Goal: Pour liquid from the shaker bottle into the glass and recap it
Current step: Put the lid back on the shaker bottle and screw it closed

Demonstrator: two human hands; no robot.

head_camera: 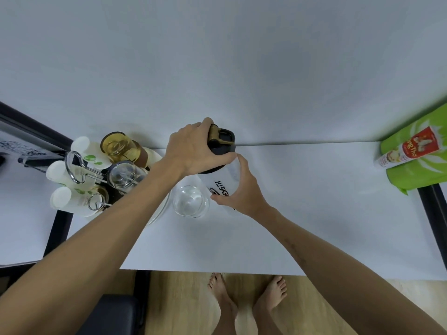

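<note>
White table (314, 213) seen from above, set against a pale wall. Shaker bottle (223, 182) stands upright near the table's far edge, clear body with black lettering, black lid (222, 146) seated on top with a gold-brown flip tab.

Left hand (191, 148) is wrapped over the lid from the left side, fingers curled round the cap's rim; the grip is closed on the lid. Whether the lid is fully tightened cannot be told. Right hand (238, 187) is clasped round the bottle's body from the right, thumb across the printed face, fingers behind; the bottle is held firmly between them.

Glass (191, 201) stands upright on the table just beside the bottle, on its left and slightly nearer the viewer. It is clear; a liquid level inside cannot be judged from above. The left forearm passes close by its left side.

Further left, a wire rack (79, 165) is noted, loaded with white bottles, an amber jar (121, 146) and other clear glasses. At the table's far right end a green packet (420, 163) lies flat, with a small red-and-white carton on it, well apart from the bottle.

Bare feet are seen on the wooden floor below the table's near edge.
</note>
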